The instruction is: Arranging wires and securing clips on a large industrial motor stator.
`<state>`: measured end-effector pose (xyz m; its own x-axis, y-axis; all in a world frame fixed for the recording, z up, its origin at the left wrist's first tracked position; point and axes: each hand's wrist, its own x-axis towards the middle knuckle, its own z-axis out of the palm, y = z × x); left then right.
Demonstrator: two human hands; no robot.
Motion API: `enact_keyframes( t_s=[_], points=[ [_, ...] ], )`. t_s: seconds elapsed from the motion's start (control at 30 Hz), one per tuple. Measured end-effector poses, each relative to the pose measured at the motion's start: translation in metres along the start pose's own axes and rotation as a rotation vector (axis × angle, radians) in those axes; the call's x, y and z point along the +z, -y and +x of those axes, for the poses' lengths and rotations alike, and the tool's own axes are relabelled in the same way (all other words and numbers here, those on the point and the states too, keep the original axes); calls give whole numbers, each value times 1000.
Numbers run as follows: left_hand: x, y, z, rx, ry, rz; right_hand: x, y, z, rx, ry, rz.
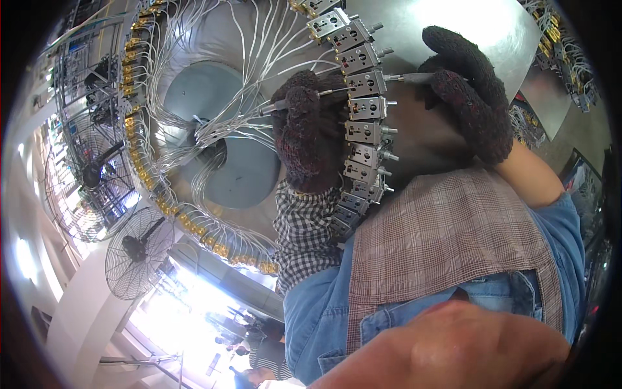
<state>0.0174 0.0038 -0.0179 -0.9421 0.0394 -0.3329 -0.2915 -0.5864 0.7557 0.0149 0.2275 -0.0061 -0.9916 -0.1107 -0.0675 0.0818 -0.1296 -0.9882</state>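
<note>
A large ring of small metal blocks (366, 107) with brass fittings (139, 129) carries many white wires (214, 123) that run toward its middle. My left hand (311, 129), in a dark knitted glove, reaches inside the ring and grips a thin metal tool (275, 107) that points at one block. My right hand (476, 97), gloved the same way, is outside the ring and holds a short metal rod (407, 78) whose tip touches the same block's outer side. A checked sleeve covers the left forearm.
A grey disc (227, 136) sits at the ring's centre on a shiny metal tabletop (453, 26). More wired assemblies (557, 39) lie at the upper right. Caged fans (139, 253) stand at the left. Other people (259, 363) are far off near the lower edge.
</note>
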Motion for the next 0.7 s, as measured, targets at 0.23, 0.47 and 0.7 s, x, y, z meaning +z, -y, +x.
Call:
enact_keyframes(
  t_s=[0.23,0.47,0.7],
  points=[
    [0,-3,-1,-11,34,-99,4,3,3,-8,-41,-19],
    [7,-3,-1,80,-1,-35,5,10,11,180,-82,-60],
    [4,-4,-2,79,3,20,6,10,10,311,-113,34]
  ],
)
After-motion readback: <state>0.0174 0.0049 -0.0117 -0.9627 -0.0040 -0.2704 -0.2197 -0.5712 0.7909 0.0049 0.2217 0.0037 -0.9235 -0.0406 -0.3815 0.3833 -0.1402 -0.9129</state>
